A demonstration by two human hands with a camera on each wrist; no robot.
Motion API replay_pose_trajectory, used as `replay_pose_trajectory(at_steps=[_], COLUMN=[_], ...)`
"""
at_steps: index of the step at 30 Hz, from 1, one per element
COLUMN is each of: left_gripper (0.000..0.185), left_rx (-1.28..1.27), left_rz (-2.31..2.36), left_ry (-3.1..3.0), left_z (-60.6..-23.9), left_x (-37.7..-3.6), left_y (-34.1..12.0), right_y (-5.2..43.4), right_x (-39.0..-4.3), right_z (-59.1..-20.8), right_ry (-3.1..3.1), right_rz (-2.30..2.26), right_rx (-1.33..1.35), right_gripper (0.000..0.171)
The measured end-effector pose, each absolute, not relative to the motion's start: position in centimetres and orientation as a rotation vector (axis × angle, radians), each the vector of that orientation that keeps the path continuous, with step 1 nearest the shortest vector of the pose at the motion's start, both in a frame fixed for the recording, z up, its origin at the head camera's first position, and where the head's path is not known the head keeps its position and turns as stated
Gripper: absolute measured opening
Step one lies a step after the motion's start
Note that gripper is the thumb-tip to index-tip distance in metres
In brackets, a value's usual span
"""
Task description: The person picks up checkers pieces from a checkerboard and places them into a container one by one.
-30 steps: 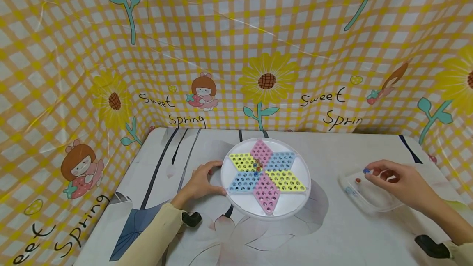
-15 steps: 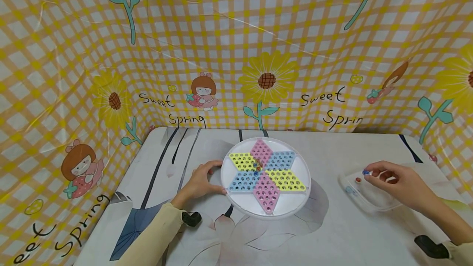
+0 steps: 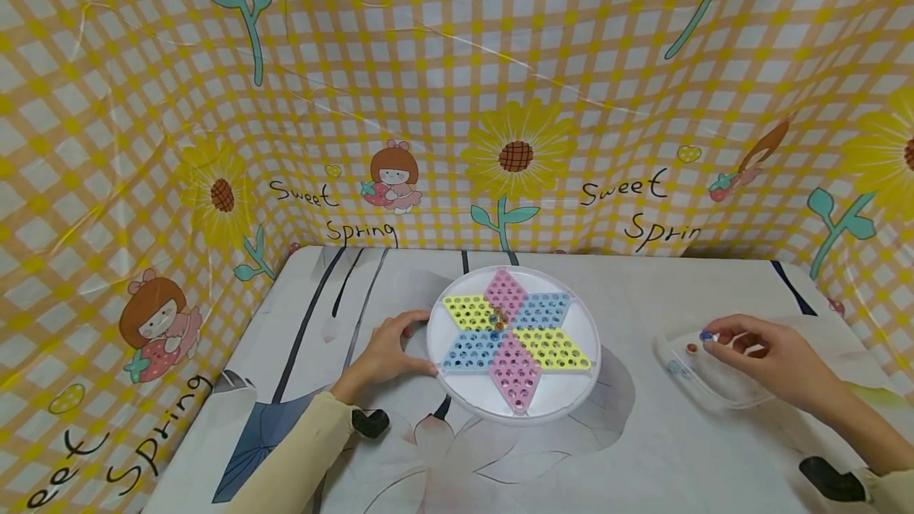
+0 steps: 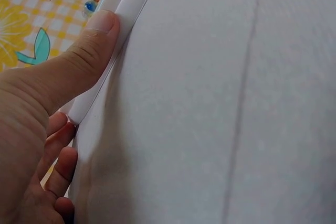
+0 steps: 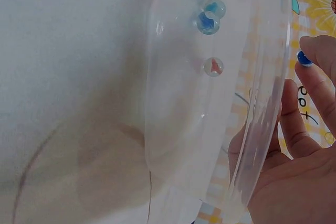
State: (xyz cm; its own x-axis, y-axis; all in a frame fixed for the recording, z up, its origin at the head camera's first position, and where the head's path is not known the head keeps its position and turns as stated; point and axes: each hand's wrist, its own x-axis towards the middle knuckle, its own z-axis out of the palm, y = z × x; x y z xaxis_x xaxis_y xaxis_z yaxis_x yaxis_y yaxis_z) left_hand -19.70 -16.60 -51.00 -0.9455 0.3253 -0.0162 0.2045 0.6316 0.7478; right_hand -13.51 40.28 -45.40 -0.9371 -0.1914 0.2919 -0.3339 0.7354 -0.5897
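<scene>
A round white Chinese checkers board (image 3: 560,399) with a pink, yellow and blue star lies mid-table. My left hand (image 3: 389,351) holds its left rim, thumb (image 4: 86,51) along the edge and fingers bent beside it. Several marbles (image 3: 497,325) sit in holes near the star's centre. To the right, my right hand (image 3: 767,351) pinches a blue marble (image 5: 304,58) between thumb and forefinger, above a clear plastic container (image 3: 728,403). Inside that container lie an orange-red marble (image 5: 213,66) and two bluish ones (image 5: 208,22); the hand covers part of it in the head view.
The table (image 3: 543,466) wears a pale cloth with grey line drawings. Behind and beside it hangs a yellow checked curtain (image 3: 443,62) with sunflowers. A folded flap of the cloth (image 3: 232,391) sticks up at the left edge.
My right hand shifts very slightly, still pinching the blue marble over the container. The left hand and the board stay put.
</scene>
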Motion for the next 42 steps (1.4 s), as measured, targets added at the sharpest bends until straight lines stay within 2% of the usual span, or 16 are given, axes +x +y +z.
replay_pose_trajectory(at_steps=[7,10,30,42], left_gripper=[0.091,0.091,0.09,0.091], left_rx=[0.434,0.432,0.442,0.455], left_rz=[1.23,1.237,1.222,1.221], left_ry=[2.701,2.706,2.713,2.718], left_z=[-50.8,-50.7,-51.0,-51.1], left_x=[-19.6,-19.5,-19.6,-19.6], left_y=[-16.6,-16.5,-16.5,-16.6], right_y=[40.3,40.3,39.7,37.8], right_x=[-13.6,-13.7,-14.1,-14.9], right_z=[-45.3,-45.2,-44.7,-42.2], right_ry=[-2.74,-2.743,-2.683,-2.655], right_rz=[0.928,0.919,0.945,0.963], right_rx=[0.369,0.356,0.358,0.442], right_gripper=[0.039,0.042,0.028,0.029])
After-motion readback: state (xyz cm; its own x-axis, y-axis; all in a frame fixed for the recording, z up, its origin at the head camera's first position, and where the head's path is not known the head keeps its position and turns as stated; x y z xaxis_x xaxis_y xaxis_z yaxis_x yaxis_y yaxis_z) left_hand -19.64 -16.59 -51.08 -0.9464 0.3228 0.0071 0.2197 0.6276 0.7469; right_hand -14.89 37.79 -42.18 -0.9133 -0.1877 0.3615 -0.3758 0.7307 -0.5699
